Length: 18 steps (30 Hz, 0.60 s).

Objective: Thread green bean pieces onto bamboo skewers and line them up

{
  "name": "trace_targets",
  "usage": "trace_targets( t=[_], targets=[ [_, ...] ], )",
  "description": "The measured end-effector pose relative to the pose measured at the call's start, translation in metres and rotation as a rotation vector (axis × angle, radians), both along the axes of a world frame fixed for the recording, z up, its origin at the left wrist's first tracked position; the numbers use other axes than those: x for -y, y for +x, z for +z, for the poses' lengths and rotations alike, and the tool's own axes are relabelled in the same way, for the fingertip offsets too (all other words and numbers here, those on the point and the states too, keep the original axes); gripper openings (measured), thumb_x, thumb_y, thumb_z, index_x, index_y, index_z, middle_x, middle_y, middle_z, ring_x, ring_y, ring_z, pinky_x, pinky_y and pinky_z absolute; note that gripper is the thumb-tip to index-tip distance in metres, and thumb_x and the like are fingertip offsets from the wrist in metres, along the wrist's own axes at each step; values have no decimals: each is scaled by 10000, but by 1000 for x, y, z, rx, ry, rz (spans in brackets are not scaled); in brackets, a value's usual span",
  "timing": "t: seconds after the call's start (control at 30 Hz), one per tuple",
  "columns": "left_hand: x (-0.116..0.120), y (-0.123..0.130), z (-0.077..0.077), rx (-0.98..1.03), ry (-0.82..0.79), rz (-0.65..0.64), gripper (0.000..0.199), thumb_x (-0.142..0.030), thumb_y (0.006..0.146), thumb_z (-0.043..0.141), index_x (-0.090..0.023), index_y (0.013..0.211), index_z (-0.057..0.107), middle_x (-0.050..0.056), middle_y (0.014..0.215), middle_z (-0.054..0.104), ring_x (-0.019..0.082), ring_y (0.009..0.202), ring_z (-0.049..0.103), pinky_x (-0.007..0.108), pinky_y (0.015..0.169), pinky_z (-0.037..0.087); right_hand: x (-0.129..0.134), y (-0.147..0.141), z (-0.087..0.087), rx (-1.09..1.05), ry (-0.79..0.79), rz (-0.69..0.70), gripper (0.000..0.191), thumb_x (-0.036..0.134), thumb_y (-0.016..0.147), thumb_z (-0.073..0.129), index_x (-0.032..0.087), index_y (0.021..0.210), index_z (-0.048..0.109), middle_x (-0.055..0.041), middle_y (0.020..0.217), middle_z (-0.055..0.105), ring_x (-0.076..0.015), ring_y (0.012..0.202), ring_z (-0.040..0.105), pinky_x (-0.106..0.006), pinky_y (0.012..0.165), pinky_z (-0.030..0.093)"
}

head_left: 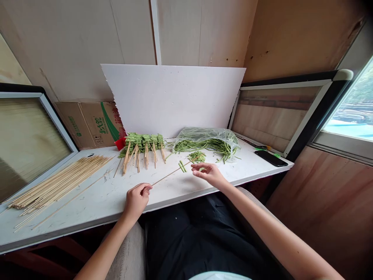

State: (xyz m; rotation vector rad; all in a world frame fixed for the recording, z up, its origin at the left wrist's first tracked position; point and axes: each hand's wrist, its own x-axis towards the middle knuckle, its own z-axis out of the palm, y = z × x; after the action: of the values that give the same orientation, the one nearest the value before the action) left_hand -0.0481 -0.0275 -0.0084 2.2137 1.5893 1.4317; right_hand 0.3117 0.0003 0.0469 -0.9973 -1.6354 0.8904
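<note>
My left hand (138,198) is closed round the near end of a thin wooden skewer (169,175), which slants up to the right. Near its far end my right hand (208,173) hovers over the white table, fingers apart and partly curled; nothing shows between them. Two cut green bean pieces (182,166) lie just left of that hand. Behind it sits a small pile of cut beans (197,156). Skewered bean bundles (145,142) are stacked at the back, their sticks pointing forward.
Many loose skewers (58,182) cover the left of the table (116,198). Long beans in a clear plastic bag (206,136) lie at the back. A black phone (271,158) rests at right. A white board (175,97) and a cardboard box (90,124) stand behind.
</note>
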Motion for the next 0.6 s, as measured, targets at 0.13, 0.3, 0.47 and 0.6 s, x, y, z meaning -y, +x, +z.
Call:
trace_targets(
  t=[0.13, 0.3, 0.47, 0.6],
  targets=[
    [-1, -1, 0, 17, -14, 7, 257, -262, 937, 542, -209, 821, 764, 14, 652, 719, 176, 582, 658, 276, 630, 502, -20, 53, 3, 331, 183, -192, 304, 485, 911, 733, 257, 1079, 844, -109, 1075, 809, -301, 946, 698, -404, 774, 533],
    [-2, -1, -2, 21, -37, 2, 255, -273, 937, 543, -209, 828, 765, 14, 660, 716, 178, 594, 659, 278, 641, 496, -39, 91, -22, 657, 286, -366, 307, 362, 991, 577, 226, 1104, 828, -134, 1055, 802, -327, 952, 654, -502, 945, 490],
    [-2, -1, -2, 19, -54, -21, 258, -287, 946, 548, -206, 833, 766, 16, 668, 716, 178, 603, 660, 278, 646, 493, -47, 88, -43, 784, 351, -374, 381, 287, 1018, 482, 189, 1227, 784, -167, 1147, 778, -362, 1085, 612, -511, 995, 469],
    [-2, 0, 0, 20, -57, -34, 267, -285, 948, 539, -202, 825, 761, 17, 666, 713, 176, 604, 654, 279, 647, 489, -49, 81, -46, 755, 359, -336, 333, 283, 1026, 491, 202, 1124, 798, -146, 1093, 786, -351, 1097, 608, -497, 1011, 466]
  ],
)
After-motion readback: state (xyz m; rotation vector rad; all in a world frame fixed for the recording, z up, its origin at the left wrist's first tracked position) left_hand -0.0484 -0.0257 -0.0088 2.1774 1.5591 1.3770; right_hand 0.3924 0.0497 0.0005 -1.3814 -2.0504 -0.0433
